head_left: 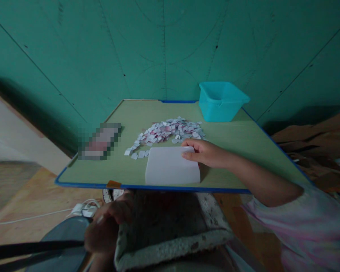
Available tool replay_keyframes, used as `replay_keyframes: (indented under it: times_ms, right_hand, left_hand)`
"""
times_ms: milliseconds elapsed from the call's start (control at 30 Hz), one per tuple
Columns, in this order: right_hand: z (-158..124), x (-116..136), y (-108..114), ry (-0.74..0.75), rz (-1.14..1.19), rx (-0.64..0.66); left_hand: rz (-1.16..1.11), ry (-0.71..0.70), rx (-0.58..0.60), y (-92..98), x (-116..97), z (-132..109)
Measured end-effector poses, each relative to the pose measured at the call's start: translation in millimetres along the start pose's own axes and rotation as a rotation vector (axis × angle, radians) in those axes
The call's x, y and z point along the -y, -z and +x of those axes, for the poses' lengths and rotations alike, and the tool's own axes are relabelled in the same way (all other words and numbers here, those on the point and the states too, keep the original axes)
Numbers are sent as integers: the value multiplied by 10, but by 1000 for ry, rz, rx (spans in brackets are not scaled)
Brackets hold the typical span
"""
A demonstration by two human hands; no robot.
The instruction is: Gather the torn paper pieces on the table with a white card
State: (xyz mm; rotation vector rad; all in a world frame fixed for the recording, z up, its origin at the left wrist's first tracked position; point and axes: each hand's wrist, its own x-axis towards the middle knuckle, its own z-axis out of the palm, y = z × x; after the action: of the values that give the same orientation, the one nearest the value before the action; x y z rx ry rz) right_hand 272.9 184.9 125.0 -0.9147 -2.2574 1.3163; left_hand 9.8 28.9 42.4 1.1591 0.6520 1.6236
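Note:
A white box-like object point(172, 166) rests at the table's front edge. My right hand point(201, 152) grips its back right corner, thumb on top and fingers behind. Just beyond it, a curved heap of small white and pinkish paper pieces point(170, 130) spreads over the table. Below the front edge, at lower left, my left hand point(110, 223) is dark, with its fingers curled beside a dark cloth with a pale border point(175, 247). Black straps point(36, 249) reach that hand; what it grips is unclear.
A turquoise basket point(222, 109) stands at the table's back right. On the left lies a pixelated flat object point(100, 143). The pale green tabletop point(232, 136) has a blue edge against a green wall. A grey round stool point(61, 241) and white cables are at lower left; cardboard lies right.

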Motion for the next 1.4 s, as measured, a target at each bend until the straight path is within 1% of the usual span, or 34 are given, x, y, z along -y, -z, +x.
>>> replay_keyframes:
  times_ms: [67, 100, 233, 300, 367, 500, 567, 633, 733, 800, 833, 967, 1000, 1033, 1133, 1167, 1200, 1233, 1367, 1400]
  right_hand:
    - [-12, 9, 3, 18, 5, 8]
    - [-18, 15, 4, 26, 8, 13]
    - [-31, 44, 15, 24, 51, 31]
    - [-25, 50, 29, 15, 111, -6]
    - [-6, 38, 55, -6, 191, -103]
    - [55, -34, 131, -58, 298, -359]
    - [83, -76, 164, -64, 312, -440]
    - [103, -109, 181, -65, 319, -483]
    - [115, -142, 179, -58, 305, -504]
    - [117, -158, 168, -47, 285, -506]
    - [118, -163, 162, -40, 276, -507]
    - [126, -168, 148, -42, 263, -508]
    - [128, -165, 147, -43, 266, -506]
    - [131, -162, 146, -43, 270, -506]
    - [137, -156, 145, -27, 274, -516]
    - [138, -156, 144, -24, 270, -519]
    - [139, -157, 143, -24, 262, -521]
    - [139, -159, 141, -27, 253, -522]
    - [138, -153, 130, -54, 242, -505]
    - [137, -149, 127, -62, 243, -497]
  left_hand:
    - [-1, -13, 59, 11, 16, -4]
    - [-3, -13, 69, 12, 17, -2]
    - [-21, -15, 75, 1, -8, 15]
    - [3, -17, 76, -5, -22, 21]
    - [22, -12, 64, -19, -34, 32]
    - [18, -37, 33, -82, -60, 64]
    - [22, -40, 41, -107, -63, 64]
    - [20, -31, 42, -117, -46, 39]
    - [32, -12, 13, -121, 0, -25]
    - [80, 1, 8, -133, 12, -57]
    - [118, 2, 25, -141, 5, -67]
    - [306, -41, 170, -148, -70, -102]
    - [344, -32, 178, -133, -83, -125]
    - [387, -24, 165, -111, -87, -156]
    - [479, -44, 46, -26, -44, -269]
    - [488, -64, 26, -3, -21, -300]
    - [491, -79, 31, 13, 1, -323]
    - [494, -78, 58, 21, 17, -336]
    - [544, 28, 226, 16, 21, -334]
    - [542, 57, 253, 19, 12, -336]
